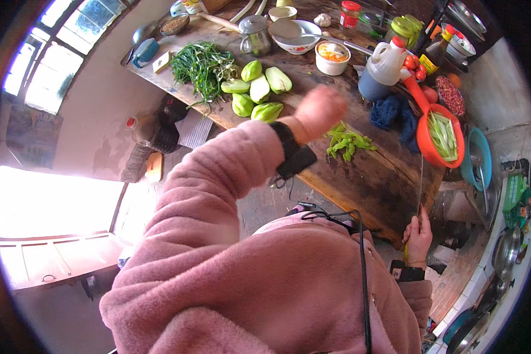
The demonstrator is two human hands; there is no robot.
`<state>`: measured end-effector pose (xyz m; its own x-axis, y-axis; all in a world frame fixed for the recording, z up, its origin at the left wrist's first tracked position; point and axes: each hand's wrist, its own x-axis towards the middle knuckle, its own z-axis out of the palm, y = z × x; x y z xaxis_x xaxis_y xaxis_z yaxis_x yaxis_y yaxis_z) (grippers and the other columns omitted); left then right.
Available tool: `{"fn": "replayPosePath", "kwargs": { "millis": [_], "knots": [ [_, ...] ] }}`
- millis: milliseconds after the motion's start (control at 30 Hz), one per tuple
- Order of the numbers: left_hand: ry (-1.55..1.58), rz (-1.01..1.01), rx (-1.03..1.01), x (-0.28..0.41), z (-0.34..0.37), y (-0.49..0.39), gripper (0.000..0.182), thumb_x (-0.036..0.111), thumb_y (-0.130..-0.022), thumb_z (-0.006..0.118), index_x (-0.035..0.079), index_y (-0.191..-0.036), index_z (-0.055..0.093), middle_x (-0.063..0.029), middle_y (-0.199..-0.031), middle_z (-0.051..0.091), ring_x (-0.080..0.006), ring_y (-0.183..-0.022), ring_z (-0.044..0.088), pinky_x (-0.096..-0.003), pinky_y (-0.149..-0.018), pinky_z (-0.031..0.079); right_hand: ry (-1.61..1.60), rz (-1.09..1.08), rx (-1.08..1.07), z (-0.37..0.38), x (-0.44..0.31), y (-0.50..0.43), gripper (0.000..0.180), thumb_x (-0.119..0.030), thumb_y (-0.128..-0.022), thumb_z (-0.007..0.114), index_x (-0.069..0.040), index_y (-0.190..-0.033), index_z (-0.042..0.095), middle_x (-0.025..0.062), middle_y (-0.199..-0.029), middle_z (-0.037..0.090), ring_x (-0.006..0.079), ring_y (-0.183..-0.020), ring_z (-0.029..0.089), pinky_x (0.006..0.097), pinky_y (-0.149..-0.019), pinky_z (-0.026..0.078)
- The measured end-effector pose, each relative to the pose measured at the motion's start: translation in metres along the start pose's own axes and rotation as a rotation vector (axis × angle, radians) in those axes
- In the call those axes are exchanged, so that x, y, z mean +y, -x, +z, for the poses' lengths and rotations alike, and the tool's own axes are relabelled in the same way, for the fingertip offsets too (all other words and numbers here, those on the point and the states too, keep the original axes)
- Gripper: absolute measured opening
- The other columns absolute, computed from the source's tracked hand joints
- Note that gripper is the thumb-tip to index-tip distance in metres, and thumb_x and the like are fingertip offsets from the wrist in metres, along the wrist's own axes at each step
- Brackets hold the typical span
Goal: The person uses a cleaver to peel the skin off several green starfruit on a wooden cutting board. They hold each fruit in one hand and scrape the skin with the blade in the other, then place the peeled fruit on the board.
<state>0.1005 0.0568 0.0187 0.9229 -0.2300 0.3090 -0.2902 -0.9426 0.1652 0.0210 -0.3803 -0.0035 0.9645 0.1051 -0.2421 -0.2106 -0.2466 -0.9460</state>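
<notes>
My left hand [321,113] is over the wooden table, blurred and with its fingers curled; whether it holds something cannot be made out. Beside it lie several pale green chayotes [267,111], some cut in half. Cut green peppers [346,140] form a small pile below and to the right of that hand. At the table's right end, my right hand [418,239] grips a knife [421,186] with a yellow handle. Its blade is seen nearly edge-on and points away from me, one finger stretched along it. An orange-red long-handled strainer [421,139] with pale green strips sits just past the blade's tip.
Chopped green stalks [201,66] lie left on the wooden table [380,186]. At the back stand a metal pot [253,33], a bowl [298,44] with a ladle, a white tub [332,66] and a plastic jug [380,66]. A dark blue cloth [394,115] lies by the strainer.
</notes>
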Motion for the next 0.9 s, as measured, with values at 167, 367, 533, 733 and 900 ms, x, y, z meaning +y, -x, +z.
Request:
{"fn": "replayPosePath", "kwargs": {
  "millis": [167, 367, 533, 733, 900],
  "knots": [
    [-0.119, -0.663, 0.145, -0.071, -0.043, 0.059, 0.051, 0.036, -0.081, 0.073, 0.006, -0.118, 0.057, -0.0203, -0.113, 0.063, -0.0404, -0.119, 0.053, -0.0497, -0.101, 0.043, 0.054, -0.033, -0.003, -0.001, 0.003, -0.003, 0.045, -0.014, -0.103, 0.054, -0.012, -0.147, 0.048, -0.0036, -0.071, 0.046, 0.0046, -0.055, 0.042, 0.0220, -0.048, 0.038],
    [-0.199, -0.756, -0.183, -0.091, -0.043, 0.077, 0.066, 0.047, -0.081, 0.074, 0.003, -0.124, 0.051, -0.0266, -0.126, 0.059, -0.0444, -0.125, 0.049, -0.0531, -0.103, 0.039, 0.079, 0.003, 0.027, 0.005, -0.004, 0.001, 0.044, -0.013, -0.103, 0.054, -0.011, -0.147, 0.048, -0.0039, -0.072, 0.046, 0.0041, -0.055, 0.042, 0.0216, -0.048, 0.038],
    [-0.228, -0.779, -0.216, -0.100, -0.037, 0.067, 0.069, 0.046, -0.079, 0.077, 0.004, -0.127, 0.049, -0.0251, -0.126, 0.060, -0.0433, -0.125, 0.050, -0.0520, -0.104, 0.040, 0.106, 0.006, 0.026, 0.006, -0.001, 0.001, 0.045, -0.015, -0.105, 0.050, -0.011, -0.150, 0.044, -0.0038, -0.071, 0.043, 0.0045, -0.055, 0.040, 0.0213, -0.048, 0.038],
    [-0.235, -0.826, -0.213, -0.111, -0.032, 0.060, 0.064, 0.039, -0.076, 0.078, 0.009, -0.125, 0.050, -0.0252, -0.125, 0.061, -0.0451, -0.123, 0.050, -0.0531, -0.104, 0.037, 0.158, -0.047, 0.021, 0.005, 0.002, 0.000, 0.046, -0.015, -0.105, 0.052, -0.011, -0.150, 0.044, -0.0037, -0.074, 0.046, 0.0045, -0.055, 0.041, 0.0215, -0.048, 0.038],
    [-0.227, -0.860, -0.179, -0.119, -0.033, 0.061, 0.074, 0.046, -0.072, 0.078, 0.009, -0.130, 0.050, -0.0263, -0.125, 0.060, -0.0456, -0.122, 0.052, -0.0552, -0.103, 0.039, 0.128, -0.030, 0.051, 0.007, -0.001, 0.002, 0.046, -0.014, -0.103, 0.056, -0.011, -0.148, 0.048, -0.0039, -0.071, 0.048, 0.0050, -0.056, 0.043, 0.0220, -0.050, 0.039]
  ]
}}
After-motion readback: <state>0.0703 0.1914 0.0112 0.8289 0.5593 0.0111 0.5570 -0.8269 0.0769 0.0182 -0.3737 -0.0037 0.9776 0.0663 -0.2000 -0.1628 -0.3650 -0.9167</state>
